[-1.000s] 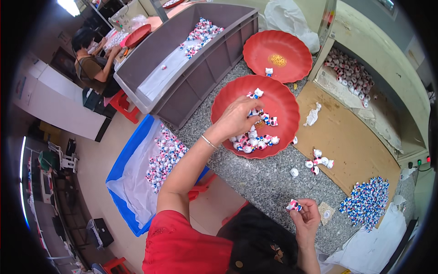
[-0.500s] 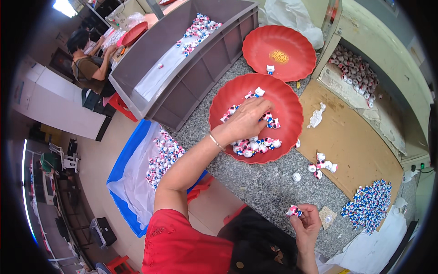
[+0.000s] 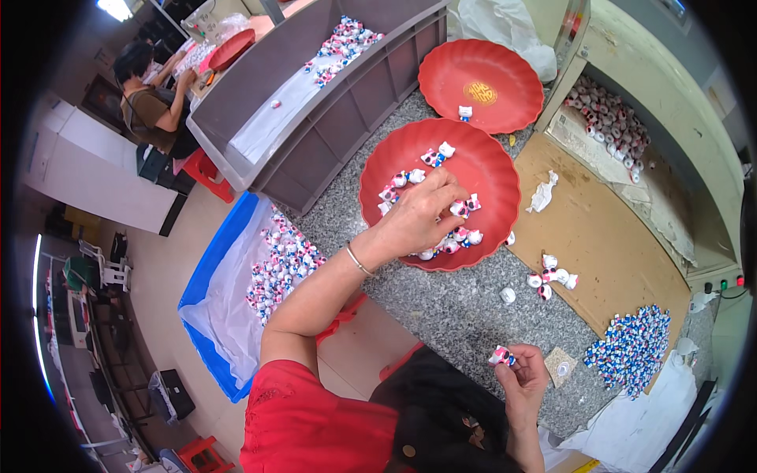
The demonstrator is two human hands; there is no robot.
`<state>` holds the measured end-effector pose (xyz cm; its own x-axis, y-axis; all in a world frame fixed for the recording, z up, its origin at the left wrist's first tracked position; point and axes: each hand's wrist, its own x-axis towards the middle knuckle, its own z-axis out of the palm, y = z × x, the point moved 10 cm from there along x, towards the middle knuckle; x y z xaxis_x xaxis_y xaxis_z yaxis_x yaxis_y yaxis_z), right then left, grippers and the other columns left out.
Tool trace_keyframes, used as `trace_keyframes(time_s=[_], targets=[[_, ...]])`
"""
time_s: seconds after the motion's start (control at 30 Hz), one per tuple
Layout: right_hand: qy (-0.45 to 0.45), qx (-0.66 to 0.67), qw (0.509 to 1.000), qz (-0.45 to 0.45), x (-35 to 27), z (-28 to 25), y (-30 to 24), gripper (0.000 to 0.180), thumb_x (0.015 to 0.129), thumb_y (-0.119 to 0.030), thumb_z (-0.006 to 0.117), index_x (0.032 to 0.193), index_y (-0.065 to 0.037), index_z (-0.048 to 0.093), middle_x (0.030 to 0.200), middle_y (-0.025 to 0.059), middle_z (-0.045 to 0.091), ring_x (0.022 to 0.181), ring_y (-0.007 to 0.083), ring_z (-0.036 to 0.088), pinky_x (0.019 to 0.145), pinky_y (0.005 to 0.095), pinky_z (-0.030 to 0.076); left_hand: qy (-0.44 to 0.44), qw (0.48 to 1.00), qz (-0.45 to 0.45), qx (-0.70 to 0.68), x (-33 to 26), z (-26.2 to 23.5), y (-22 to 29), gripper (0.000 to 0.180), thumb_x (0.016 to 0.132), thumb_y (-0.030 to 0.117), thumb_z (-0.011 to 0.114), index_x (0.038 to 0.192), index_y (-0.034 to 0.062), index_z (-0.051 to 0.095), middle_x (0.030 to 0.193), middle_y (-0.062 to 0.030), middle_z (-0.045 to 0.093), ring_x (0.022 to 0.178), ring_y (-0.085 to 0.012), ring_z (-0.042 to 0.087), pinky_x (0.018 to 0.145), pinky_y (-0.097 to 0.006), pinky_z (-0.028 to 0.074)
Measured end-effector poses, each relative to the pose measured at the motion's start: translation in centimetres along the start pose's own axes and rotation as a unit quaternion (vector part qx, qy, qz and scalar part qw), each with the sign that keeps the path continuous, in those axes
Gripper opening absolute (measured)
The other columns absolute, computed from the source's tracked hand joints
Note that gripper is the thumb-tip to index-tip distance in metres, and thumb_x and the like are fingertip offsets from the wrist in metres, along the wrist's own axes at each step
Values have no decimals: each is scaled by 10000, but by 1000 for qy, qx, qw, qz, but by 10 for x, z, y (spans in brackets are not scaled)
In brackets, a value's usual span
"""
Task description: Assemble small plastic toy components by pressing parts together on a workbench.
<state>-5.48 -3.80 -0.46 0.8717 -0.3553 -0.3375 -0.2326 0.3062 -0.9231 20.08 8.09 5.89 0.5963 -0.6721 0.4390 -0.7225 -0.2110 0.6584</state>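
Observation:
My right hand (image 3: 527, 382) is closed, pinching a small white, pink and blue cat figurine (image 3: 501, 357) between thumb and fingers above the grey speckled worktop. My left hand (image 3: 422, 209) reaches into a scalloped red plate (image 3: 493, 165). Its fingers are bent together among the cat figurines there, and what they pinch, if anything, is hidden. Beside those fingers lies a cat figurine (image 3: 465, 206); others, like the pair at the far side (image 3: 438, 154), lie around the plate. A second red plate (image 3: 512, 94) behind it carries one upright white and blue figurine (image 3: 465, 113).
A grey crate (image 3: 331, 134) with figurines stands far left; below it is a lined blue bin (image 3: 209, 339) of figurines. White heads (image 3: 544, 277) and a blue-white pile of parts (image 3: 631, 347) lie right. A machine-like housing (image 3: 670, 118) holds more heads. A co-worker (image 3: 154, 102) sits far left.
My left hand has drawn slightly nearer within the plate, uncovering figurines on its far left side. My right hand still holds its figurine. The whole view has shifted a little.

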Motion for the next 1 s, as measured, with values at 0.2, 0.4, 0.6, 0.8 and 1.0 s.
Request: trace_keyframes(time_s=[0.2, 0.4, 0.6, 0.8, 1.0], targets=[[13, 10, 1000, -4, -4, -7, 6, 270, 837, 73, 627, 1080, 1, 535, 941, 52, 630, 813, 77, 577, 714, 207, 456, -32, 996, 7, 78, -4, -2, -14, 313, 713, 90, 771, 1006, 46, 668, 962, -84, 624, 828, -236, 591, 773, -365, 496], [19, 12, 1000, 6, -7, -11, 8, 277, 834, 78, 622, 1086, 6, 532, 940, 56, 631, 822, 79, 581, 731, 214, 457, -49, 996, -28, 76, -5, -14, -31, 239, 730, 110, 748, 949, 47, 676, 907, -94, 647, 901, -261, 585, 810, -368, 476], [23, 9, 1000, 11, -5, -13, 11, 282, 829, 74, 629, 1087, 11, 531, 945, 58, 629, 835, 84, 580, 766, 228, 459, -62, 975, -121, 177, 19, -15, -62, 300, 762, 234, 738, 961, 17, 685, 935, -127, 679, 918, -283, 589, 818, -395, 478], [25, -8, 1000, 0, -7, -14, 11, 278, 832, 60, 594, 1091, -1, 513, 939, 74, 641, 846, 119, 616, 767, 240, 477, -145, 949, -153, 235, 29, 13, -71, 268, 732, 233, 729, 909, 36, 688, 915, -141, 671, 967, -306, 575, 833, -431, 476], [36, -1, 999, 6, -12, -21, 15, 283, 820, 67, 644, 1078, 9, 541, 948, 62, 633, 842, 92, 587, 779, 235, 459, -37, 994, -54, 83, 22, 5, -48, 270, 707, 84, 716, 939, 22, 593, 923, -135, 595, 881, -305, 596, 766, -417, 488]])
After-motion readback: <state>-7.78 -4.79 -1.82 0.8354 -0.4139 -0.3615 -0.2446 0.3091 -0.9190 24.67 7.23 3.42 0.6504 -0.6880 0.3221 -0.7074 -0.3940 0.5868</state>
